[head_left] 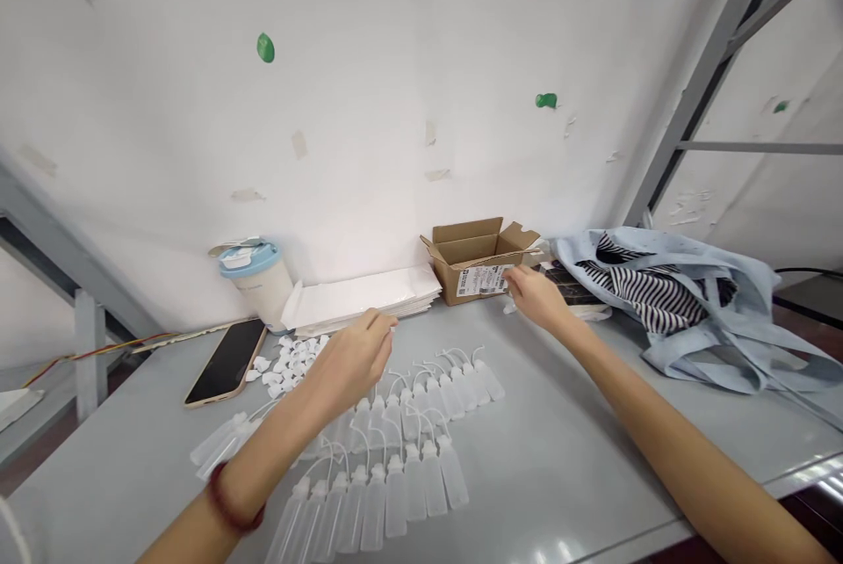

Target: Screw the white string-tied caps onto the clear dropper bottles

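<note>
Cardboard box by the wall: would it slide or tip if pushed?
It would probably slide, not tip: the cardboard box sits low and wide on the smooth grey table. It looks light, thin card, though its inside is hidden. Its open flaps would likely bend if grabbed.

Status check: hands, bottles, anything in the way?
Left hand curled above squeeze bottles, grip unclear. Right hand at cardboard box front, grip unclear. Cap pile and phone left of bottles.

bottles [395, 459] ctr, box [478, 261] behind, table [559, 459] rt side open
</note>
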The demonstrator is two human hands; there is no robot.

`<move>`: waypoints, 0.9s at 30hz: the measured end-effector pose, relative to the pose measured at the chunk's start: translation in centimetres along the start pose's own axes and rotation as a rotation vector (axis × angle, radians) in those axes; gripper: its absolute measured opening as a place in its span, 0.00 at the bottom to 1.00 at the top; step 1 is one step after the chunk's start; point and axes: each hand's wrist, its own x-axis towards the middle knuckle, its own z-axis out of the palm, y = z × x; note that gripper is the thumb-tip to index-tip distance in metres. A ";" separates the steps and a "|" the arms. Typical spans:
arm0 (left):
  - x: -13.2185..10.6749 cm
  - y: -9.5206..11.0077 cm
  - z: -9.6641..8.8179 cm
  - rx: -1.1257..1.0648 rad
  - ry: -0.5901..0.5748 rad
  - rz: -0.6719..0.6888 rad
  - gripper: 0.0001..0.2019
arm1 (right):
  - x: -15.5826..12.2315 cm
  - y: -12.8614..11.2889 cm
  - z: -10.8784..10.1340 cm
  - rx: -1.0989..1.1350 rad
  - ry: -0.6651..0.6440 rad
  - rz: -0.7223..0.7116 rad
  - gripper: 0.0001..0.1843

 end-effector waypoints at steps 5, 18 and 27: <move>3.4 -1.3 3.1 0.206 -0.187 0.132 0.11 | -0.8 1.8 1.8 -0.129 -0.191 -0.008 0.20; 4.2 -2.8 3.0 0.073 -0.168 0.031 0.13 | -1.6 0.0 1.3 -0.141 -0.268 -0.068 0.18; -1.6 0.0 -2.6 -0.734 0.150 -0.551 0.12 | -3.9 -7.2 -0.5 0.206 -0.019 -0.130 0.12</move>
